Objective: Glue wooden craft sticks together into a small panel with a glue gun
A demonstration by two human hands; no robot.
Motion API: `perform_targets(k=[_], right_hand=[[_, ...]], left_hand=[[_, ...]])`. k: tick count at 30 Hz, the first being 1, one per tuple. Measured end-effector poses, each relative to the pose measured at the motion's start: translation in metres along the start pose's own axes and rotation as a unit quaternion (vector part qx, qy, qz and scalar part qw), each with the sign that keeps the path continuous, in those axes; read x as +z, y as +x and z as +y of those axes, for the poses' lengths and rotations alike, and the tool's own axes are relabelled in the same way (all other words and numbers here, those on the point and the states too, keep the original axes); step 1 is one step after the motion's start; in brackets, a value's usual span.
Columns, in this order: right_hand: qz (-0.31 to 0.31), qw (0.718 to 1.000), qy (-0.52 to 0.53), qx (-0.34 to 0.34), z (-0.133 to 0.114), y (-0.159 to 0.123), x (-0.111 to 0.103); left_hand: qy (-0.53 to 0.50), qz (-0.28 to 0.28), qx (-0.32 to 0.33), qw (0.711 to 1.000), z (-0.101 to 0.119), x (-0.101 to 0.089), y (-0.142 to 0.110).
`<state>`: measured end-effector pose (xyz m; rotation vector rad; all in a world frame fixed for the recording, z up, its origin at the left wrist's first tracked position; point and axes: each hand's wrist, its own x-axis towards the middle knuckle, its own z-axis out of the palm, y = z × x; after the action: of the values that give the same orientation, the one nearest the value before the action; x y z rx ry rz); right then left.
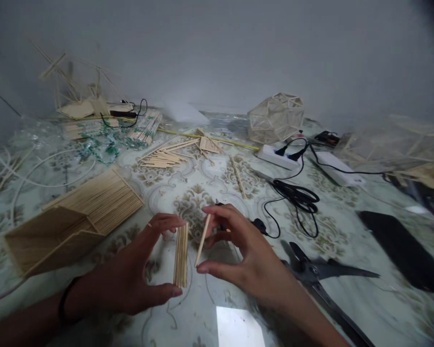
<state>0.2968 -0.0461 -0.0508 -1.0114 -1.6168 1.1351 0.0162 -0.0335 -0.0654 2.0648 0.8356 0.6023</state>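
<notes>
My left hand grips a narrow panel of short wooden sticks laid side by side, its thumb at the near end and fingers at the far end. Just right of the panel, a single wooden stick is pinched by its two ends between the thumb and forefinger of my right hand. A small gap separates the stick from the panel. Partly hidden behind my right hand is a dark tool whose kind I cannot make out.
A built stick structure lies left. Loose sticks and packaged bundles are farther back. To the right are scissors, black cable, a power strip, cutting pliers and a dark phone-like slab. A polyhedral frame stands behind.
</notes>
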Motion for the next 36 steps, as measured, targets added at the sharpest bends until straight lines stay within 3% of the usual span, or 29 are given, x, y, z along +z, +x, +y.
perform_targets(k=[5,12,29,36], right_hand=[[-0.005,0.999,-0.044,0.002,-0.003,-0.004,0.000],[-0.044,0.992,-0.112,-0.049,-0.001,-0.007,0.003],[-0.059,0.986,-0.143,-0.065,0.000,-0.009,0.010],[-0.057,0.984,-0.153,-0.075,-0.001,-0.007,0.011]], left_hand=[[0.011,0.003,-0.002,1.000,0.000,0.000,0.002],[0.014,0.031,0.018,0.999,0.003,-0.003,0.005],[-0.001,0.027,0.017,1.000,0.010,-0.002,0.007],[-0.012,0.021,0.052,0.998,0.011,0.001,0.006]])
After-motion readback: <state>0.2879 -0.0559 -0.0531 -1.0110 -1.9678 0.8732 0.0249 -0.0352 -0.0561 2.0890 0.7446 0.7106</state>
